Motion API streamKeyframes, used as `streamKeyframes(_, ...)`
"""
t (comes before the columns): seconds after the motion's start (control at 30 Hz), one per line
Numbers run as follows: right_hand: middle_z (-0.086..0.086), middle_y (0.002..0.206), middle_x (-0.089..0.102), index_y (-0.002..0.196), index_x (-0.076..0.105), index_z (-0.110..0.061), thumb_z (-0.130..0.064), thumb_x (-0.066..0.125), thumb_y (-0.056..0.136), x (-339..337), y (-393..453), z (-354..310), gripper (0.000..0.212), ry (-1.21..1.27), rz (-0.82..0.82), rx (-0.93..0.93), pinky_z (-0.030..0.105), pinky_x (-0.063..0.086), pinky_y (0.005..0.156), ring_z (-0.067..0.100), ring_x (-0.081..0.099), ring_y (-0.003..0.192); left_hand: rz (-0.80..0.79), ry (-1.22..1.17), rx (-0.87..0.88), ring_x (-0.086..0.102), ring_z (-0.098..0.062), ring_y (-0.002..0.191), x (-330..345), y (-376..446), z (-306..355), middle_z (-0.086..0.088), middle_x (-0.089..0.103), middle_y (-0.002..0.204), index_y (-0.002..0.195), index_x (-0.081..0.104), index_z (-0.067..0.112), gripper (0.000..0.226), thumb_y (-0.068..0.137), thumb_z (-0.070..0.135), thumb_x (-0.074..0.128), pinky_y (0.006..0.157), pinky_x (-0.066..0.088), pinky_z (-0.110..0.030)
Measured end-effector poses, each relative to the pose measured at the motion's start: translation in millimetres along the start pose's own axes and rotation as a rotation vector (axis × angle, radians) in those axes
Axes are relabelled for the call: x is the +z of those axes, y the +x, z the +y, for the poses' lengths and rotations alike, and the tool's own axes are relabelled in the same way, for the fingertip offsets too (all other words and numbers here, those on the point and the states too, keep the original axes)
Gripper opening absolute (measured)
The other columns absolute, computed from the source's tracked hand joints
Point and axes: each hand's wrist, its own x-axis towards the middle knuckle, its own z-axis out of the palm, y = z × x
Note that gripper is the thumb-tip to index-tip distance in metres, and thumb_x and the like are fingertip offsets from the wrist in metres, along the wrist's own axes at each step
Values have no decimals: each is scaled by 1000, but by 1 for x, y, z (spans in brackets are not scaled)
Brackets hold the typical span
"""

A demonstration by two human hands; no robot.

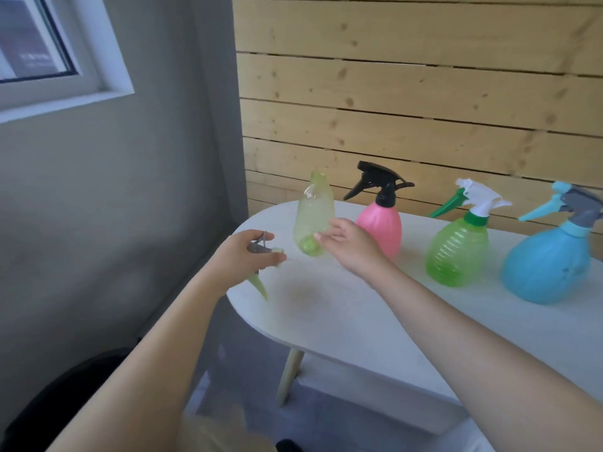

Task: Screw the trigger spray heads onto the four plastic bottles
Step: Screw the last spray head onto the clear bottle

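Note:
A pale green clear bottle [312, 216] with a bare neck is tilted near the left end of the white table [342, 314]. My right hand [347, 244] grips its lower side. My left hand [243, 254] holds a grey and light green trigger spray head [261, 256], whose green trigger points down to the left of the bottle. To the right stand a pink bottle [380, 228] with a black head, a green ribbed bottle [456, 252] with a white and green head, and a blue bottle [551, 265] with a grey and blue head.
A wooden plank wall [424, 93] runs right behind the table. A grey wall with a window [49, 47] is on the left. The table's rounded left end and a wooden leg [288, 376] overhang the floor.

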Motion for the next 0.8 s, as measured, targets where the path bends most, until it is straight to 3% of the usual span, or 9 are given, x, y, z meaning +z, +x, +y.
streamKeyframes(0.07,10,135,53,137,38,-9,-40,63,84,12,11,-2,66,-35,50,11,37,44,97,26,51,123,32,21,7,62,-6,85,-5,2,-6,12,68,88,122,57,22,57,71,36,79,71,46,-21)
streamKeyframes(0.13,9,126,57,132,38,-8,-41,66,81,22,20,-2,67,-27,101,30,33,45,84,28,56,115,46,56,10,61,-5,92,-8,4,-12,14,68,87,124,57,22,60,71,38,79,79,46,-25)
streamKeyframes(0.23,7,129,55,135,33,-10,-44,71,75,34,34,0,79,11,132,62,28,38,77,27,54,115,53,62,11,61,1,89,-11,7,-18,15,69,84,123,56,21,60,70,39,78,74,46,-22)
streamKeyframes(0.4,4,139,48,144,20,-17,-43,77,70,44,54,5,96,107,154,75,30,40,88,26,47,125,37,79,13,62,2,88,-12,11,-19,12,71,88,123,56,24,60,70,42,77,72,47,-18)
streamKeyframes(0.57,3,136,52,139,31,-19,-45,76,71,49,70,8,85,160,205,86,30,41,89,25,50,123,20,75,15,63,5,86,-12,13,-20,13,73,83,120,57,26,58,69,42,77,70,49,-16)
streamKeyframes(0.8,-7,108,47,126,40,-17,-46,78,66,47,69,5,76,108,227,64,26,35,76,16,51,100,21,51,-1,61,7,75,-13,12,-23,23,69,63,117,59,25,54,69,40,78,71,49,-21)
